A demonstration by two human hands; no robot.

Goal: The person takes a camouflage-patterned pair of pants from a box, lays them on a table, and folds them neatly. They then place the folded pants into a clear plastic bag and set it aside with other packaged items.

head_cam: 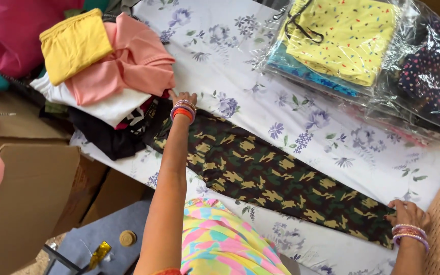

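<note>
The camouflage cloth [276, 186] is pressed flat at both ends by the open left hand [182, 97] and right hand [408, 213]; even tension should be kept between them.

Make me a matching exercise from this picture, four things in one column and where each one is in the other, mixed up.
Things:
1. camouflage cloth
2. yellow folded garment
3. left hand
4. right hand

Places:
A. on top of the pile of folded clothes
B. at the end of the cloth nearest the pile
C. spread flat along the flowered sheet
D. at the cloth's other end, beside the woven seat

Pairs: 1-C, 2-A, 3-B, 4-D
</note>
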